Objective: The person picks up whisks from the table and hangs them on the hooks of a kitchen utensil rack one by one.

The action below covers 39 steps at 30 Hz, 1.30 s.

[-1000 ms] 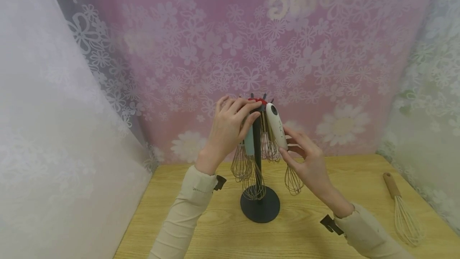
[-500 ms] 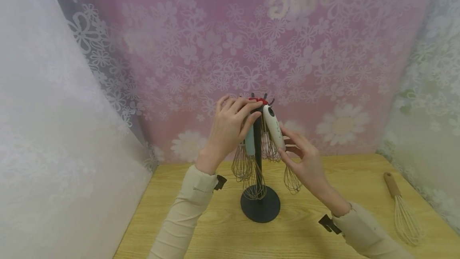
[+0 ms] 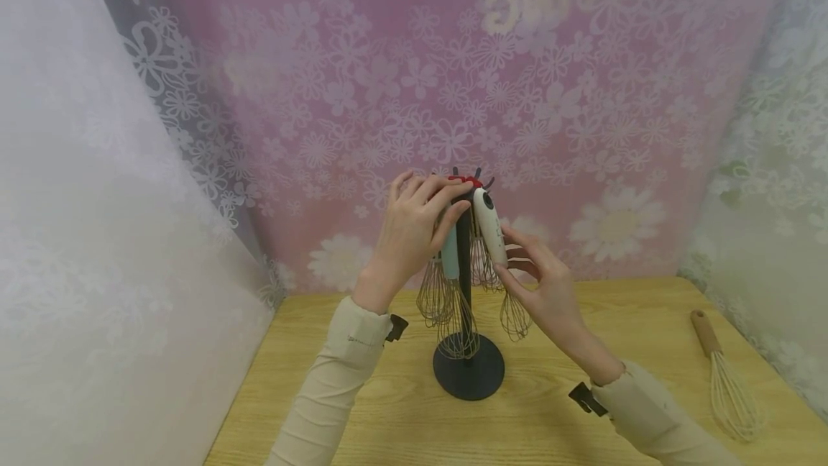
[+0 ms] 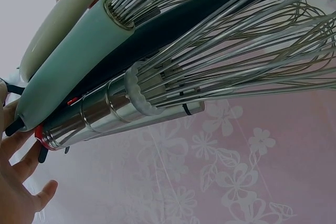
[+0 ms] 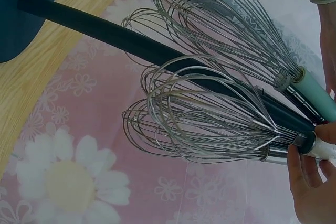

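Observation:
My right hand [image 3: 546, 293] pinches the lower end of a white whisk handle [image 3: 489, 225], its wires [image 3: 515, 316] hanging below. The handle's top, with a dark hole, is close to the rack's hooks; whether it is hung I cannot tell. My left hand [image 3: 407, 236] rests over the top of a black whisk stand [image 3: 463, 257], fingers spread across its red and dark top. Under it hangs a mint-handled whisk [image 4: 79, 59]. A metal-handled whisk [image 4: 100, 111] hangs beside that, in the left wrist view. Wire loops [image 5: 210, 114] overlap in the right wrist view.
A whisk with a wooden handle [image 3: 705, 333] lies at the right of the wooden table [image 3: 550, 416]. The stand's round black base [image 3: 468, 380] sits on the table. Flowered pink cloth [image 3: 388, 92] covers the back, with pale cloth at both sides.
My right hand has shifted a little left, bringing the white-handled whisk closer to the stand. Its wires have swung left towards the pole. My left hand stays in place.

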Tool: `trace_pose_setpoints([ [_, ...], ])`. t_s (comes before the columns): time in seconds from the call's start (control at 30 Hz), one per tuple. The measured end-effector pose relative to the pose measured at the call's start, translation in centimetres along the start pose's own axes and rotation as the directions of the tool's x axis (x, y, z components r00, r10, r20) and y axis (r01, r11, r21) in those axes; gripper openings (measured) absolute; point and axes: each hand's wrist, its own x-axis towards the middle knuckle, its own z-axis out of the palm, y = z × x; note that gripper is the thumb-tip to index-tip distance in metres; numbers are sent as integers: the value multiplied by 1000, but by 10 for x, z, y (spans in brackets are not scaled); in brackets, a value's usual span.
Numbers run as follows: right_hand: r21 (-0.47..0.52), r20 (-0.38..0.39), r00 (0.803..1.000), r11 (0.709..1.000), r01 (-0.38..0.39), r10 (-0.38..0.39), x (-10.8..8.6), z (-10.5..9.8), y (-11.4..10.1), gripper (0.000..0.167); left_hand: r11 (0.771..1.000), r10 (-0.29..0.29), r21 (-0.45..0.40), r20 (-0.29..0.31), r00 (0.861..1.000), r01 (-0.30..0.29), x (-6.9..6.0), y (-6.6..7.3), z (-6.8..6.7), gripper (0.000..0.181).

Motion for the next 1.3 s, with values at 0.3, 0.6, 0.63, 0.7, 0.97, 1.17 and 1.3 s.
trace_pose_setpoints([
  [0.3,-8,-15,1000,1000,-13,13,0,2,0,68,1000,-2,-5,0,1000,2,0,0,1,29],
  [0.6,0,5,1000,1000,-11,11,0,-1,-1,69,1000,-4,-8,-8,1000,4,0,0,1,28],
  [0.63,3,3,1000,1000,-13,13,0,-1,-1,68,1000,-6,-7,-6,1000,6,0,0,1,29],
  [0.7,6,0,1000,1000,-20,20,0,-2,-2,67,1000,-6,-4,-5,1000,6,0,0,1,29],
  [0.97,24,-17,1000,999,-25,25,0,-7,-1,63,1000,-7,13,-8,1000,7,1,1,-1,28],
  [1.17,37,-42,999,999,-18,19,1,-12,5,57,1000,-18,16,-8,1000,18,1,1,-1,28],
  [1.3,39,-64,998,999,-24,27,1,-16,8,54,999,-27,21,-11,1000,27,1,2,-1,28],
])
